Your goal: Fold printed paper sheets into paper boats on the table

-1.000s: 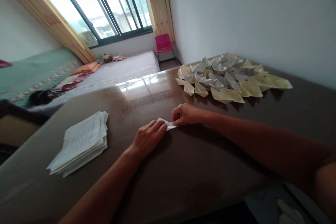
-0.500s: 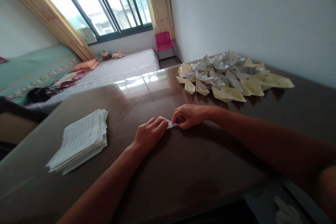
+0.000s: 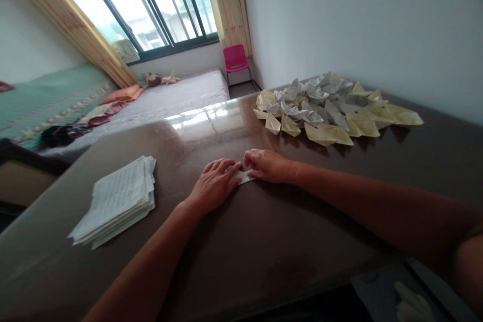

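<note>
Peeking out between two hands, a small folded paper (image 3: 246, 177) lies flat on the shiny brown bench (image 3: 264, 251), close to the middle of it. Only a little white corner shows, so its full shape is hard to tell. The part that can be seen runs from side to side, from one hand across to the other, with a slight slant. The left hand (image 3: 213, 185) covers the left part of it. Its fingers (image 3: 226, 166) are spread out flat and press down on top, pointing away from the person and a bit to the right. The right hand (image 3: 269, 166) comes in from the other side. Its fingers (image 3: 252, 160) lie low and close together on the right end, pointing left. Neither hand pinches or lifts the paper; both push it down. The two hands almost meet, and both touch the paper, so neither one is nearer. Well off to the left sits a stack of printed sheets (image 3: 116, 201), a bit fanned out. Far behind the right hand, near the white wall, is a big pile of paper boats (image 3: 332, 108), some cream and some made from printed pages. Past the bench are a bed (image 3: 181, 93), a small pink chair (image 3: 235, 56) and a bright window (image 3: 143, 0).
</note>
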A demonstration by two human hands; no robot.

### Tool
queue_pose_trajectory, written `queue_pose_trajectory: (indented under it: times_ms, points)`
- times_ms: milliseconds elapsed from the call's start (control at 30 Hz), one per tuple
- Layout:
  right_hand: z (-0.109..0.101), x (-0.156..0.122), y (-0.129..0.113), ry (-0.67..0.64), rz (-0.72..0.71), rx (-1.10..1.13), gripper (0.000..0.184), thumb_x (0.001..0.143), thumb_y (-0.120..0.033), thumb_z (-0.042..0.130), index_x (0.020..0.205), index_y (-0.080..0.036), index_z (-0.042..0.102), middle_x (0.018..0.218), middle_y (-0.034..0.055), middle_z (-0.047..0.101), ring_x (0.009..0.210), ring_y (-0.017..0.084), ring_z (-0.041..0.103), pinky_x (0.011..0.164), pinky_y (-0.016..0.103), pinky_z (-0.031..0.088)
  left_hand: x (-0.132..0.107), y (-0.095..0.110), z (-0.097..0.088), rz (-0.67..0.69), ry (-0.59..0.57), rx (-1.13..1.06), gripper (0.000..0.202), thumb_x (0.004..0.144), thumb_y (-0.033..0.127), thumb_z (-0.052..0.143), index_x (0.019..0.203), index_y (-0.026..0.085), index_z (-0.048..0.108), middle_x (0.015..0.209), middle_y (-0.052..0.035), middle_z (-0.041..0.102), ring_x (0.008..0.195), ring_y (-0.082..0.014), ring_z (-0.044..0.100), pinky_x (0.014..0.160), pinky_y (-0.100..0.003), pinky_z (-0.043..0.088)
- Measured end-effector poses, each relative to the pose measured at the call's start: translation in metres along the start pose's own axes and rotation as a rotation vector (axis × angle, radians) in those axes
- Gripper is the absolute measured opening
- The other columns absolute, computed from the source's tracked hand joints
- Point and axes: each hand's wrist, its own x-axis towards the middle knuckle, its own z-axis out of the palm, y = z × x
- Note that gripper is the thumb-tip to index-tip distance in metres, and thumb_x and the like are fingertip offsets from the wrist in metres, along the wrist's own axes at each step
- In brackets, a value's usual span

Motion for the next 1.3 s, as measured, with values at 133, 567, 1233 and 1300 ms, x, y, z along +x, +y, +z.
queue_pose_trajectory:
  times_ms: [133, 567, 1233, 1300]
  points:
    - [-0.001, 0.001, 0.001, -0.021, 0.009, 0.037, 0.006, 0.076, -0.017, 0.065, 0.082, -0.017, 0.064, 0.078, 0.0012, 0.063, 0.069, 0.012, 0.054, 0.062, 0.021, 0.035, 0.004, -0.006, -0.002, -0.02, 0.011, -0.027, 0.04, 0.089, 0.048, 0.051, 0.123, 0.028, 0.056, 0.112, -0.006, 0.056, 0.105, -0.0233, 0.052, 0.098, -0.043, 0.039]
    - [-0.003, -0.001, -0.002, -0.004, 0.005, 0.101, 0.017, 0.076, -0.021, 0.067, 0.092, -0.021, 0.072, 0.085, 0.0009, 0.068, 0.068, 0.011, 0.058, 0.063, 0.02, 0.038, 0.005, -0.004, -0.003, -0.199, 0.103, -0.495, 0.018, 0.083, 0.036, 0.059, 0.082, 0.02, 0.066, 0.084, -0.0004, 0.061, 0.077, -0.0141, 0.058, 0.071, -0.027, 0.045]
    - [0.001, 0.004, -0.006, 0.011, 0.03, 0.391, 0.025, 0.082, -0.035, 0.063, 0.091, -0.014, 0.074, 0.074, 0.0023, 0.068, 0.066, 0.011, 0.056, 0.061, 0.021, 0.039, 0.003, -0.002, -0.01, -0.409, 0.258, -0.647, 0.022, 0.076, 0.04, 0.066, 0.077, 0.018, 0.066, 0.072, 0.0028, 0.066, 0.065, -0.0112, 0.056, 0.062, -0.022, 0.044]
    - [0.002, 0.003, -0.007, 0.03, -0.01, 0.309, 0.023, 0.084, -0.034, 0.063, 0.087, -0.015, 0.074, 0.076, 0.0029, 0.068, 0.067, 0.011, 0.057, 0.062, 0.021, 0.038, 0.002, -0.001, -0.01, -0.406, 0.274, -0.646, 0.022, 0.076, 0.039, 0.066, 0.077, 0.017, 0.066, 0.074, 0.0022, 0.067, 0.067, -0.0117, 0.058, 0.063, -0.022, 0.045]
